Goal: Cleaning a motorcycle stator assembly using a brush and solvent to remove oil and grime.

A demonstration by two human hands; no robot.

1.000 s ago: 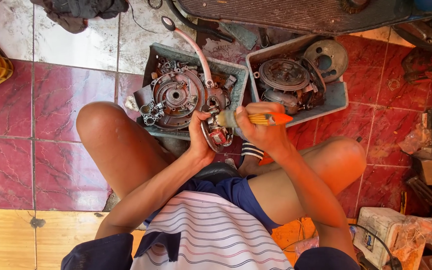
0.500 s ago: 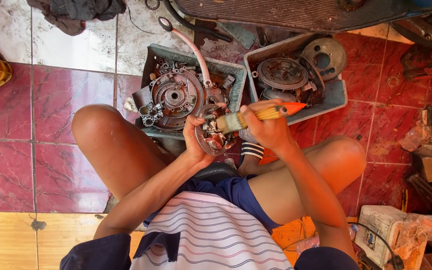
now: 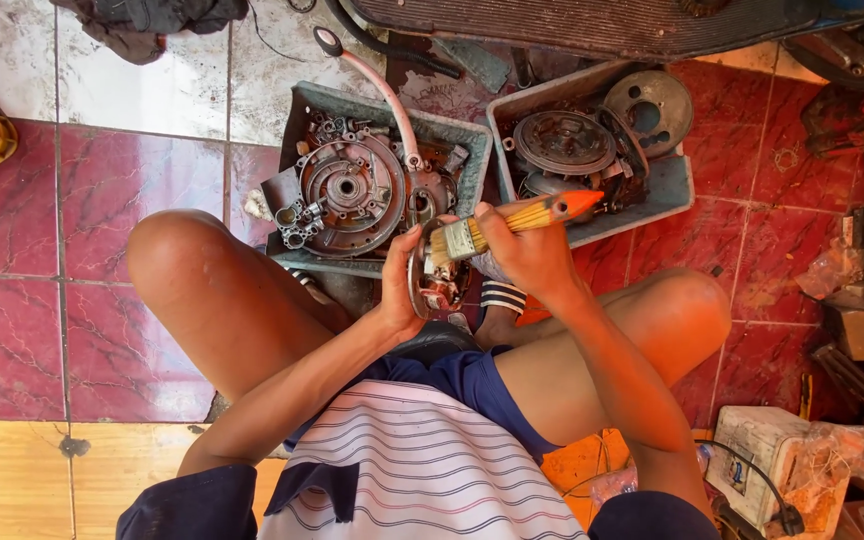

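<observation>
Left hand point(image 3: 399, 290) grips greasy round part point(image 3: 435, 282); right hand point(image 3: 522, 250) clamps paintbrush point(image 3: 507, 222). Risk: part slips onto floor tiles.

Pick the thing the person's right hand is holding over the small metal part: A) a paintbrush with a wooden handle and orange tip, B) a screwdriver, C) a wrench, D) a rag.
A: the right hand grips a paintbrush, its bristles at the round metal part held by the left hand.

The right hand point(image 3: 527, 255) grips a paintbrush point(image 3: 507, 222), bristles touching a round metal part point(image 3: 434, 282) held by the left hand point(image 3: 399, 285). Just beyond sit two grey trays point(image 3: 472, 135), seemingly of engine parts.
</observation>
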